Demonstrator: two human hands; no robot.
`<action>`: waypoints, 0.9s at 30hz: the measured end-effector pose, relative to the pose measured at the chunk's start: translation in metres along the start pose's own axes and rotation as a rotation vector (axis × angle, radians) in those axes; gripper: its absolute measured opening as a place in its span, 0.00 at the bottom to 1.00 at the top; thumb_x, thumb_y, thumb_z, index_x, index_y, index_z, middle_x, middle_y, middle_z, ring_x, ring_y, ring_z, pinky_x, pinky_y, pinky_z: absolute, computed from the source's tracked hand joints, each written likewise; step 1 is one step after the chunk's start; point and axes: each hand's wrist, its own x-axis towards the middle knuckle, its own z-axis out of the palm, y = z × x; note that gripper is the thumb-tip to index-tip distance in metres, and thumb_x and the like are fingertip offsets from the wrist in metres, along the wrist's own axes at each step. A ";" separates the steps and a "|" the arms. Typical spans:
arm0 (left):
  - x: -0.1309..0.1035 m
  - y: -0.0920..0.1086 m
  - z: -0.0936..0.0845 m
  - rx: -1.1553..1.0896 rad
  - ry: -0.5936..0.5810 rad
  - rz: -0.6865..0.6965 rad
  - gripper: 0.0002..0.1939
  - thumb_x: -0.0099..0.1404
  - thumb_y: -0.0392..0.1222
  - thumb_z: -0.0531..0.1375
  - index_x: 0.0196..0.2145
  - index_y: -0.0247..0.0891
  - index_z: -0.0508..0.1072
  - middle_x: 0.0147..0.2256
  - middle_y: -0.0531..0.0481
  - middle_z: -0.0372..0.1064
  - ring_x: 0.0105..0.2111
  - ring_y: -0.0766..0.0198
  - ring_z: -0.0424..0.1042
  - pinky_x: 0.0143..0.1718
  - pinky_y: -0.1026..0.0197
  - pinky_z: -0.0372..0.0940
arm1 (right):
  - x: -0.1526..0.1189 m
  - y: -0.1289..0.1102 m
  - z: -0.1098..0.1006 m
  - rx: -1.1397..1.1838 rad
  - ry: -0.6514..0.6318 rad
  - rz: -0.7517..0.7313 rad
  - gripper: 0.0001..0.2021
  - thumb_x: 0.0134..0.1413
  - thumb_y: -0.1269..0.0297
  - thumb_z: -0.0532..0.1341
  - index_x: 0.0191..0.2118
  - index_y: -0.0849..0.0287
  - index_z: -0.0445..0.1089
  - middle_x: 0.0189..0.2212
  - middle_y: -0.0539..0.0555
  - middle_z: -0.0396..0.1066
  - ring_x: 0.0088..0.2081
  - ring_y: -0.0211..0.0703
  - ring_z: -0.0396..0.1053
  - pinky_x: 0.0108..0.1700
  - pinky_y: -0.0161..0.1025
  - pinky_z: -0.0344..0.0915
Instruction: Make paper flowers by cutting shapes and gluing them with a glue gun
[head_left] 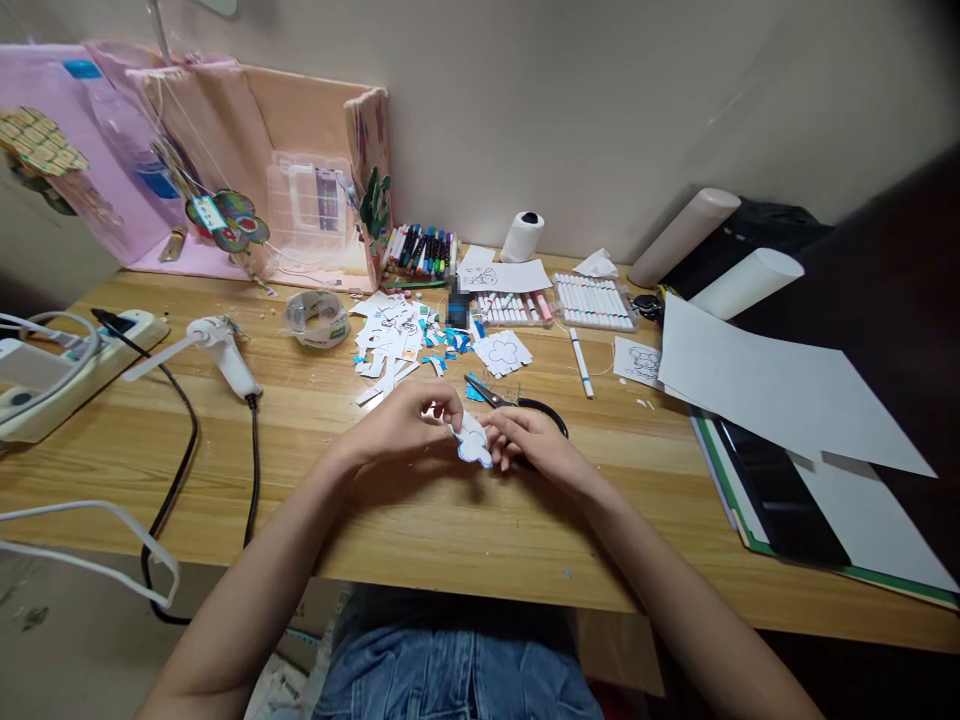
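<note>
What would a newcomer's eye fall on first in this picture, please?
Probably the blue-edged paper cutout, pinched by the left hand beside the right hand, over the wooden desk. Next come the pink-and-peach open structure at the back left and the paper scraps just beyond the hands.

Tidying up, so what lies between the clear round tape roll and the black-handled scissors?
In the head view, white and blue paper scraps lie there.

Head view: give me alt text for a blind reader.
A person's left hand pinches a blue-edged white paper cutout above a wooden table, the right hand close at its other side. Scissors lie beside the right hand; paper scraps, a marker case and a tape roll lie farther back.
</note>
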 end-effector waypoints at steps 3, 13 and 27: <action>0.003 -0.001 0.003 0.077 0.142 0.120 0.05 0.58 0.34 0.57 0.25 0.37 0.69 0.29 0.52 0.64 0.33 0.66 0.64 0.36 0.64 0.59 | -0.003 -0.002 0.004 0.150 -0.091 0.009 0.16 0.49 0.51 0.61 0.32 0.62 0.68 0.26 0.50 0.68 0.26 0.34 0.67 0.26 0.31 0.66; 0.011 -0.002 0.042 -0.115 0.479 -0.081 0.13 0.68 0.44 0.47 0.45 0.37 0.64 0.38 0.47 0.64 0.36 0.64 0.65 0.39 0.61 0.61 | 0.000 0.000 0.005 0.271 0.271 -0.133 0.14 0.42 0.55 0.66 0.26 0.60 0.65 0.24 0.48 0.67 0.25 0.32 0.64 0.26 0.29 0.65; 0.018 -0.008 0.044 -0.666 0.406 -0.434 0.16 0.51 0.49 0.64 0.29 0.32 0.70 0.25 0.51 0.67 0.25 0.68 0.65 0.27 0.65 0.59 | -0.016 -0.005 -0.037 -0.826 0.359 -0.163 0.10 0.46 0.66 0.62 0.37 0.59 0.66 0.37 0.54 0.68 0.39 0.44 0.65 0.42 0.41 0.61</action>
